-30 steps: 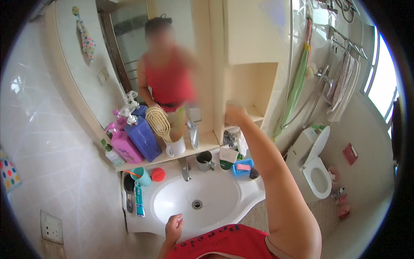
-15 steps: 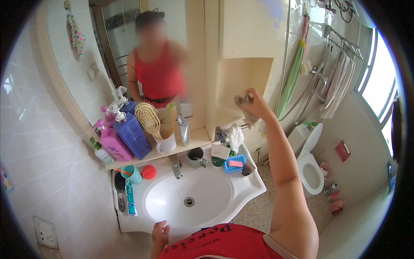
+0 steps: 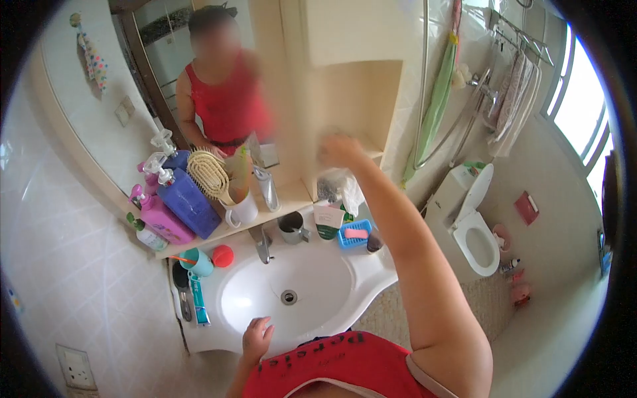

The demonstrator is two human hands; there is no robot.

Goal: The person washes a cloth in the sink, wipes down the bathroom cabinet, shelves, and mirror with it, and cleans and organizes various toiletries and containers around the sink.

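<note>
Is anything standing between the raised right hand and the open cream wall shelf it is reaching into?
Nothing visible does. The right hand, blurred, is already at the front of the open cream wall shelf, above the clutter by the white sink. The left hand rests on the sink's front rim.

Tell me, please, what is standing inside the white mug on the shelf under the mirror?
The white mug holds a cream hairbrush, head up, and an orange-brown tube-like thing. Their lower ends are hidden by the mug's wall.
</note>
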